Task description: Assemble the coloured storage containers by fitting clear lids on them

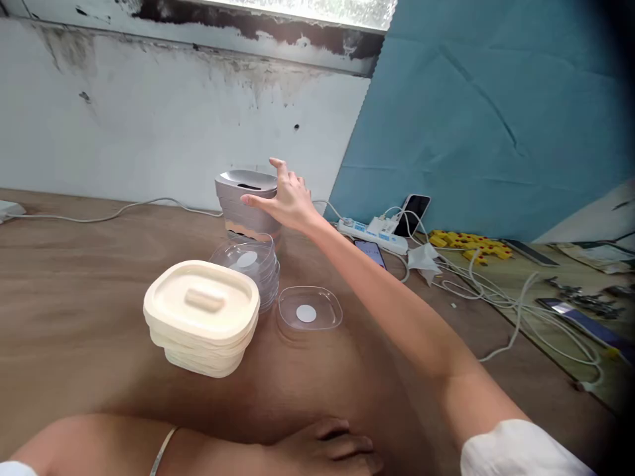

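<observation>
My right hand (288, 198) reaches out over the wooden table (74, 284), fingers spread and open, beside the top of a stack of silver-grey containers (245, 201); I cannot tell whether it touches them. In front of that stack stand a pile of clear plastic inserts (251, 264) and a pile of cream lids (201, 311). A single clear insert with a white disc (310, 309) lies to the right of the lids. My left hand (322, 449) rests flat on the table's near edge, fingers loosely curled and holding nothing.
A white power strip (372, 233) with plugs and tangled white cables (496, 284) lies at the right. Two phones (415, 208) (370, 251) sit near it, with yellow pieces (466, 241) and crumpled white paper (421, 261). A blue sheet (471, 119) hangs behind.
</observation>
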The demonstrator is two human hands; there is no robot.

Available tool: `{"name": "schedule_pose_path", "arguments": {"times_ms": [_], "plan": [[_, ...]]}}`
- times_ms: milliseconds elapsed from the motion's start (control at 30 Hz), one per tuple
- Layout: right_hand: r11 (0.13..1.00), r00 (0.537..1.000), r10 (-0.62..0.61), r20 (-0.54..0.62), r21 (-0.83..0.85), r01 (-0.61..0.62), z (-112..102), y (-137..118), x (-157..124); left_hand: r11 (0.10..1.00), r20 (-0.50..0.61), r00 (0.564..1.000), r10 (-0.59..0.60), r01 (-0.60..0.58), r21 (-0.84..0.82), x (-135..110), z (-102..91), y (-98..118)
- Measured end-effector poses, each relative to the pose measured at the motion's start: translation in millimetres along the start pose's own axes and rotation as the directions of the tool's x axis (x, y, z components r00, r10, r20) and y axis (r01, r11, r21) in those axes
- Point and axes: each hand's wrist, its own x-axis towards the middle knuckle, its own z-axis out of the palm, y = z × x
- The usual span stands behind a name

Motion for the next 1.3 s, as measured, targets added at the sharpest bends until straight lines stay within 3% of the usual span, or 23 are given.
{"name": "schedule_pose_path", "arguments": {"times_ms": [167, 367, 500, 633, 833, 1033, 1300], "plan": [[0.998, 0.999, -0.039, -0.004, 0.046, 0.039, 5.8, 2.2, -0.8, 1.000, 0.035, 0.999, 0.001, 0.000, -0.009, -1.2, -0.8, 0.0], [0.983, 0.957, -0.145, -0.252, 0.075, 0.169, 9.4, -1.0, -17.4, 1.000, 0.050, 0.999, -0.006, 0.006, -0.007, -5.7, 1.9, -1.0], [0.978, 0.917, -0.197, -0.347, -0.012, 0.206, -1.7, -19.2, -44.0, 0.999, 0.200, 0.979, 0.049, -0.052, 0.013, -7.0, -4.4, -2.1], [0.962, 0.909, -0.260, -0.325, -0.011, 0.272, -16.1, -38.8, -79.4, 0.990, 0.295, 0.950, 0.104, -0.128, 0.062, -7.5, -8.8, -3.1], [0.870, 0.917, -0.357, -0.176, 0.294, 0.395, -17.0, -45.5, -133.1, 0.990, 0.284, 0.954, 0.099, -0.124, 0.071, -11.9, -2.1, -2.6], [0.873, 0.948, -0.319, 0.001, 0.389, 0.294, -4.3, -37.9, -156.4, 0.995, 0.321, 0.945, 0.057, -0.081, 0.064, -15.5, 6.2, -0.3], [0.871, 0.953, -0.290, 0.086, 0.437, 0.225, 0.8, -36.3, -164.8, 0.998, 0.312, 0.949, 0.052, -0.063, 0.025, -12.4, -2.0, -1.0]]}}
